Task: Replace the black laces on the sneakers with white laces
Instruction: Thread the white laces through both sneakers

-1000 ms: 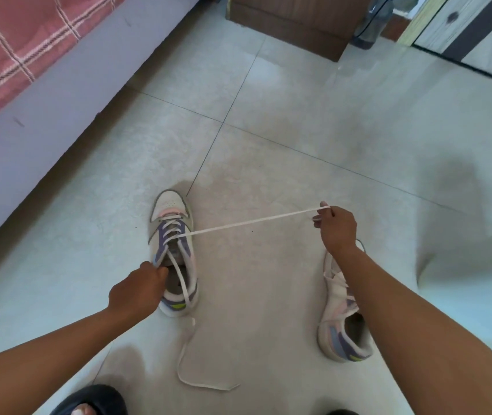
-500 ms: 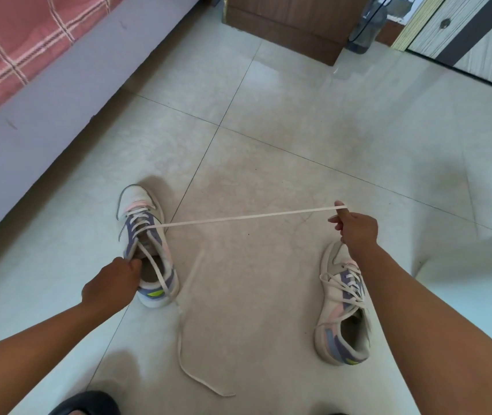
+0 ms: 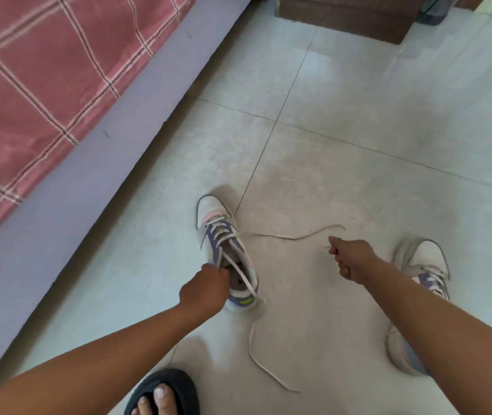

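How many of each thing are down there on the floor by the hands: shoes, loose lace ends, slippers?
Sneakers: 2, one held by the left hand, one behind the right arm.
Loose white lace ends: 2.
Black slippers: 1.
Total: 5

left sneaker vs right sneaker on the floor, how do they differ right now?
The left sneaker is gripped at its collar by the left hand; the right sneaker lies untouched, partly hidden behind the right forearm. The left sneaker's white lace trails loose across the floor; the right's looks laced up. Both share white, purple and pink colouring.
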`<state>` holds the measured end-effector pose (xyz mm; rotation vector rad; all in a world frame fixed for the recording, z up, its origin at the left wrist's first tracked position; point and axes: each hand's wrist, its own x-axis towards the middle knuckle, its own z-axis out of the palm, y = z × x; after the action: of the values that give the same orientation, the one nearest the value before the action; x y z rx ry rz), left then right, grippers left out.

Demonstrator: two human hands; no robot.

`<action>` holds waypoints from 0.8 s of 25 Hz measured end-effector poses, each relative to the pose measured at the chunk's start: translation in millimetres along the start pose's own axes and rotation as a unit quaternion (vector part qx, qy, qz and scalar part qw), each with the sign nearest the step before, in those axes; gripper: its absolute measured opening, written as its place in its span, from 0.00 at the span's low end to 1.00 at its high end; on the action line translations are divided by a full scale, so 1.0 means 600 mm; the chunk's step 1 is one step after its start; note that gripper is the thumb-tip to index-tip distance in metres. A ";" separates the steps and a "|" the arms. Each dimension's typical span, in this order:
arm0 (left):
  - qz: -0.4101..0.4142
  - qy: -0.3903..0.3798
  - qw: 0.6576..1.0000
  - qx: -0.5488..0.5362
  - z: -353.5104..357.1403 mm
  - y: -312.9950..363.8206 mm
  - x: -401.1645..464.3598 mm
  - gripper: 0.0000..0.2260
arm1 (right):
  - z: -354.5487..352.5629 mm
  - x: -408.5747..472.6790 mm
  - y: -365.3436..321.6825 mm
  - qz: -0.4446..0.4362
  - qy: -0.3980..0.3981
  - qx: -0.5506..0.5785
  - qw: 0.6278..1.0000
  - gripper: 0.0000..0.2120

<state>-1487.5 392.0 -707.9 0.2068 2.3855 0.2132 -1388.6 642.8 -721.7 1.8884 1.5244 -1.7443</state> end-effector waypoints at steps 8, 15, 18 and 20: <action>0.132 0.122 0.984 -0.014 -0.049 -0.008 -0.008 0.10 | 0.183 -0.093 -0.027 -0.118 -0.146 -0.041 0.981 0.19; 0.196 0.127 0.971 -0.052 -0.050 0.014 0.016 0.08 | 0.218 -0.096 -0.015 -0.310 -0.062 -0.181 0.931 0.20; 0.186 0.106 0.975 -0.059 -0.047 0.023 0.024 0.08 | 0.222 -0.089 -0.015 -0.330 -0.065 -0.181 0.924 0.21; 0.183 0.102 0.975 -0.074 -0.047 0.024 0.027 0.08 | 0.223 -0.088 -0.012 -0.342 -0.072 -0.194 0.917 0.21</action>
<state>-1517.5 407.0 -694.8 0.5808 2.5035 0.6085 -1471.1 525.0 -717.1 1.0700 2.4331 -1.5597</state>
